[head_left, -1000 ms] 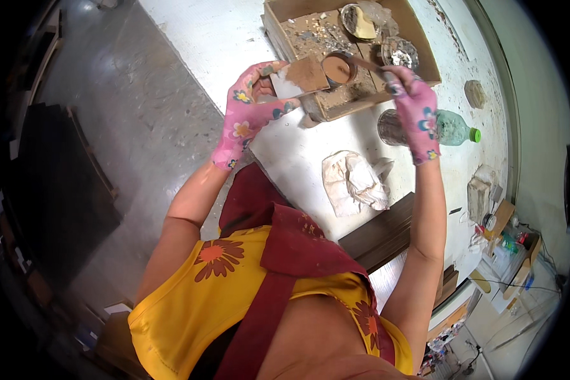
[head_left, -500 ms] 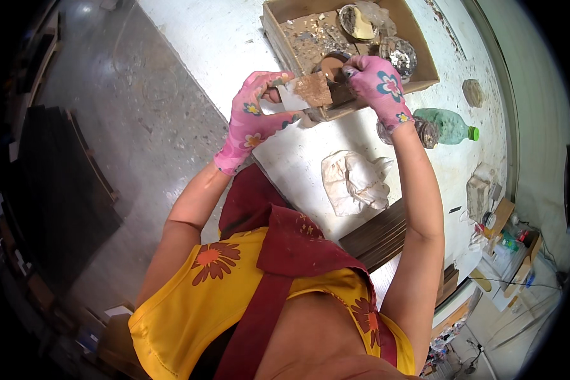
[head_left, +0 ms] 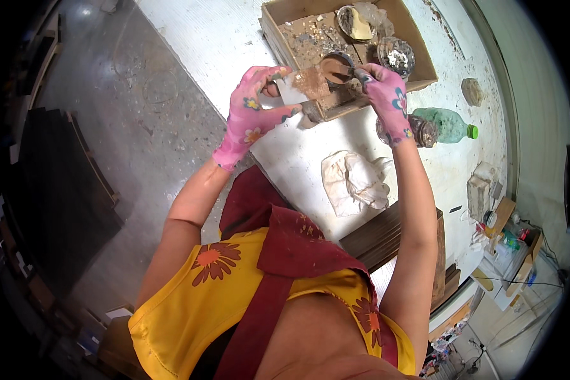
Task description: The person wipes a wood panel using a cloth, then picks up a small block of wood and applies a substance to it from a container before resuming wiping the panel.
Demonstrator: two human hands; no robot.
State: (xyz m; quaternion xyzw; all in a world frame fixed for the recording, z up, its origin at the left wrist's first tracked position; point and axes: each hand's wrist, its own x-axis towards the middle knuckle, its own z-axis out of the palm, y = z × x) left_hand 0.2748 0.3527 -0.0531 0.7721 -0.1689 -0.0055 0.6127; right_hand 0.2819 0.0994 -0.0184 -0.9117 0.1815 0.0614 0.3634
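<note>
Your left hand [head_left: 253, 114] pinches a pale tile [head_left: 301, 88] at upper centre, over the box [head_left: 278, 38] edge. Your right hand [head_left: 386, 95], just right of it, grips a tool [head_left: 345, 71] pointing left at the tile.

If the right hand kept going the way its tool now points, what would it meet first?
Probably the small white tile with brown paste held by the left hand. The right hand points its thin tool left toward it over the cardboard box; depth is unclear.
</note>
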